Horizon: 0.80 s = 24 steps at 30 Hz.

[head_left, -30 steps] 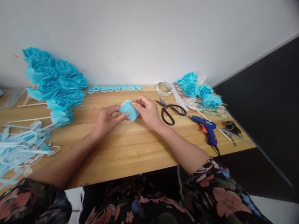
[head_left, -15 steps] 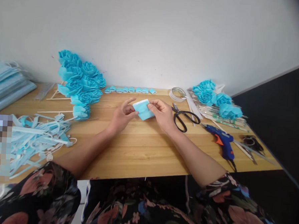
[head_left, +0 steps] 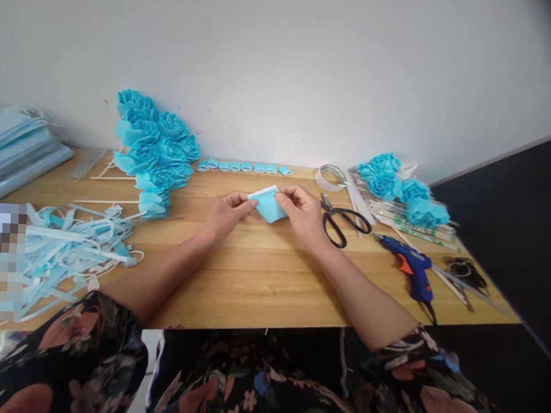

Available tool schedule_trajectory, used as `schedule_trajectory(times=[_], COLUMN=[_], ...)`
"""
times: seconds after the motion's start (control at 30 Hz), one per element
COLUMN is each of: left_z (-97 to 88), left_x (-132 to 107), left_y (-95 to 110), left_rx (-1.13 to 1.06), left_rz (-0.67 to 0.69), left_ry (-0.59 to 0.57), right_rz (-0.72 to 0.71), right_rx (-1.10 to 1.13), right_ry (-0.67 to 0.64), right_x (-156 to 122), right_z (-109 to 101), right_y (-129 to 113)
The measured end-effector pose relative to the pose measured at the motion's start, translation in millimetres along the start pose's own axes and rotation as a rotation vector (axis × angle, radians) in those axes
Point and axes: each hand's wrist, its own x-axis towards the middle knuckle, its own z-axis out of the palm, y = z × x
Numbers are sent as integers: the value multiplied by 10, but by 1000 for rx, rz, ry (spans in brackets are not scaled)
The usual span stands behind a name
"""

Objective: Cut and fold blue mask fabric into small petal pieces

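Observation:
A small light-blue fabric piece (head_left: 268, 205) is held just above the wooden table (head_left: 253, 273) near its middle. My left hand (head_left: 226, 214) pinches its left edge with fingers closed. My right hand (head_left: 303, 213) pinches its upper right edge, thumb and forefinger together. The piece looks folded, with a paler strip along its top edge. A row of several small rolled blue pieces (head_left: 245, 167) lies by the wall just behind my hands.
Black scissors (head_left: 342, 221) lie right of my right hand, then a blue glue gun (head_left: 413, 269) and a tape roll (head_left: 329, 174). Blue fabric roses (head_left: 156, 151) on sticks lie at the back left, more roses (head_left: 403, 188) back right. Cut blue strips (head_left: 65, 251) and stacked masks (head_left: 15, 150) lie left.
The view has shifted slightly. My left fingers, spread half a second ago, have closed onto the piece's left edge. The piece has turned a little between both hands.

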Motion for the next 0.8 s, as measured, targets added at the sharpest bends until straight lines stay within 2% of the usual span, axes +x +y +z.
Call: schedule_trajectory(times=[0.2, 0.33, 0.37, 0.5, 0.63, 0.73, 0.8], left_z=[6, 31, 44, 118, 152, 126, 100], left_x=[5, -54, -77, -154, -153, -119, -94], left_y=[24, 97, 113, 126, 97, 78, 57], left_rx=[-48, -56, -35, 37, -6, -60, -87], left_rz=[-16, 69, 94, 120, 57, 40, 30], left_ry=[-3, 103, 95, -55, -118, -172, -152], right_rz=[39, 38, 27, -117, -262, -316, -356], right_rx=[58, 54, 21, -189, -347, -367, -350], right_ry=[3, 69, 87, 122, 65, -39, -108], right_x=[7, 29, 26, -35, -104, -122, -129], right_z=[9, -10, -15, -8, 40, 74, 85], right_y=[-9, 3, 0, -53, -90, -85, -89])
